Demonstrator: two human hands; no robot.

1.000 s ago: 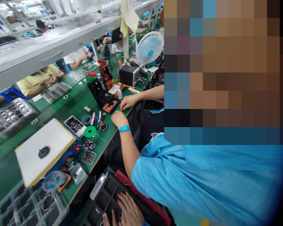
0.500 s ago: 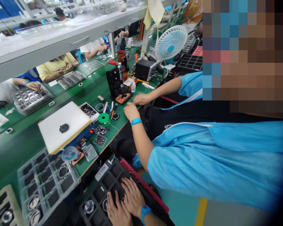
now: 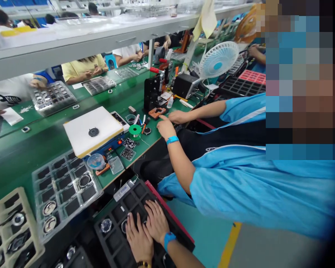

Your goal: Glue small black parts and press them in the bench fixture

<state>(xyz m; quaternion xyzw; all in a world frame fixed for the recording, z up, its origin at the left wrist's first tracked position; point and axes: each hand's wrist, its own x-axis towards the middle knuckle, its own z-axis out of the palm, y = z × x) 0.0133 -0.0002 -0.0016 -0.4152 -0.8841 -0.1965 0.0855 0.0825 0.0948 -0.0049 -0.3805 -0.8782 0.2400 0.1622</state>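
My left hand (image 3: 139, 238), with a beaded bracelet at the wrist, lies palm down on a black compartment tray (image 3: 115, 243). Close beside it, my right hand (image 3: 158, 222) rests flat on the same tray, a blue band around its wrist. Fingers of both hands are stretched out and hold nothing. A round watch-like part (image 3: 106, 225) sits in a compartment left of my hands. Another round part is mostly covered by my left hand. A white device with a cable (image 3: 123, 190) lies at the tray's far edge.
A clear tray (image 3: 96, 197) and a beige tray (image 3: 40, 243) with watch parts stand left. Beyond is a white-topped heating plate (image 3: 100, 121). A co-worker in blue (image 3: 226, 175) sits right, hands near an orange fixture (image 3: 157, 112). A fan (image 3: 219, 61) stands farther back.
The view has shifted, so the bench and co-worker appear farther right and more of the beige tray shows. My hands stay flat on the black tray.
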